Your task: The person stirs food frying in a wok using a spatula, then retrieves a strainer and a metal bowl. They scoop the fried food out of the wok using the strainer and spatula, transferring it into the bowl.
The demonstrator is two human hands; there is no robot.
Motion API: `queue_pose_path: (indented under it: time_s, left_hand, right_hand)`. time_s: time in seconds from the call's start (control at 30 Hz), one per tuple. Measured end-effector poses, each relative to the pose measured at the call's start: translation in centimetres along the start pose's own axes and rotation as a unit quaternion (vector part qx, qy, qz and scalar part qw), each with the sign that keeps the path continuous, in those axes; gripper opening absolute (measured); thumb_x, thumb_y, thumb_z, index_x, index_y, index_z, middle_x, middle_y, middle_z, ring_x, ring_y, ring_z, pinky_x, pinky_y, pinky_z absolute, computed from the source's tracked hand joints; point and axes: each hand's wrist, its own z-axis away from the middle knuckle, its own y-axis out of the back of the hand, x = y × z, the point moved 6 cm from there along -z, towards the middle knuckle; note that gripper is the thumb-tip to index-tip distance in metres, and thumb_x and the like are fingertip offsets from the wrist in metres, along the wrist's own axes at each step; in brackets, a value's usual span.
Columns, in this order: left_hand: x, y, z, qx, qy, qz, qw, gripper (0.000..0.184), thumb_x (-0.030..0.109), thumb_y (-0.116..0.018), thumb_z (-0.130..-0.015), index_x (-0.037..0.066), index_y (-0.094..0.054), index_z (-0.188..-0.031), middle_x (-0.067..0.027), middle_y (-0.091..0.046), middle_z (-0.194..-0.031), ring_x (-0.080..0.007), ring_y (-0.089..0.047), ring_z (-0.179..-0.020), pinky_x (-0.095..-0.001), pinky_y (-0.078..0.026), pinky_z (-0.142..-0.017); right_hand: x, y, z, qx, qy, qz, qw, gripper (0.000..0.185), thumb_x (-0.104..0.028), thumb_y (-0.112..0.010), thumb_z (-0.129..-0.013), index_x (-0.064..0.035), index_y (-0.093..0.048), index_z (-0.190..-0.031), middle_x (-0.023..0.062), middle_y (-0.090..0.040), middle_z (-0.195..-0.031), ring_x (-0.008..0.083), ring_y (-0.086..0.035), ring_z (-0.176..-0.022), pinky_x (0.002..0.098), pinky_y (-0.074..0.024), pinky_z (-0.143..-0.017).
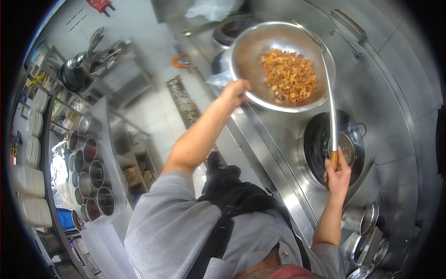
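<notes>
My left hand [235, 92] grips the near left rim of a wide metal bowl [251, 60], which is tilted above the steel stove counter. Small orange-brown diced pieces of food [290, 76] lie in the bowl. The wooden handle of a long metal utensil [331, 107] is in my right hand [337, 174]; its far end rests at the bowl's upper right rim. Beneath my right hand and the utensil, a black wok [316, 146] sits on a burner, with what looks like a ladle or small round pan inside it.
Steel pots [360, 218] stand at the lower right. Another burner [230, 30] lies behind the bowl. Across the aisle on the left are a shelf with round metal containers [106, 201], stacked plates [35, 209] and a rack of hanging ladles and pans [72, 76].
</notes>
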Motion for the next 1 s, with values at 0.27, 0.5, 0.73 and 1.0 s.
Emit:
queue_pose_path:
  time_s: [0.27, 0.5, 0.73, 1.0]
  left_hand:
    - [15.5, 8.2, -12.7, 0.016, -0.065, -0.013, 0.998, 0.019, -0.006, -0.053, -0.068, -0.011, -0.054, -0.086, -0.016, -0.057, -0.083, -0.0325, -0.062, -0.071, -0.0475, -0.057, -0.066]
    - [23.5, 19.8, -23.7, 0.118, -0.101, -0.04, 0.987, 0.019, -0.006, -0.053, -0.069, -0.011, -0.053, -0.088, -0.0172, -0.057, -0.081, -0.032, -0.062, -0.063, -0.0437, -0.058, -0.052]
    - [27.4, 30.0, -30.8, 0.249, -0.086, -0.077, 0.962, 0.014, -0.001, -0.053, -0.069, -0.012, -0.049, -0.078, -0.0211, -0.053, -0.065, -0.0291, -0.053, -0.045, -0.0549, -0.05, -0.049]
    - [27.9, 39.6, -48.2, 0.287, -0.065, -0.011, 0.956, 0.014, 0.0, -0.051, -0.069, -0.011, -0.051, -0.079, -0.0224, -0.05, -0.06, -0.0317, -0.05, -0.042, -0.0496, -0.038, -0.034]
  right_hand:
    - [-6.2, -15.2, -13.7, -0.022, 0.045, -0.033, 0.998, 0.052, -0.001, -0.062, -0.08, 0.0008, -0.047, -0.129, 0.0037, -0.058, -0.077, 0.0059, -0.047, -0.047, 0.0199, -0.0384, -0.042]
    - [-11.5, -30.5, -22.8, -0.13, 0.004, -0.091, 0.987, 0.055, -0.004, -0.063, -0.08, 0.0034, -0.043, -0.13, 0.0052, -0.057, -0.071, 0.0087, -0.047, -0.044, 0.023, -0.0371, -0.04]
    - [-14.7, -45.5, -30.7, -0.193, 0.04, -0.001, 0.98, 0.053, -0.013, -0.063, -0.077, 0.0023, -0.048, -0.126, 0.0124, -0.062, -0.072, 0.0135, -0.052, -0.041, 0.0288, -0.0422, -0.042]
    - [-14.1, -64.5, -38.9, -0.139, 0.138, 0.168, 0.966, 0.049, -0.018, -0.061, -0.077, -0.0014, -0.052, -0.122, 0.0257, -0.061, -0.101, 0.0396, -0.058, -0.097, 0.0434, -0.0459, -0.084]
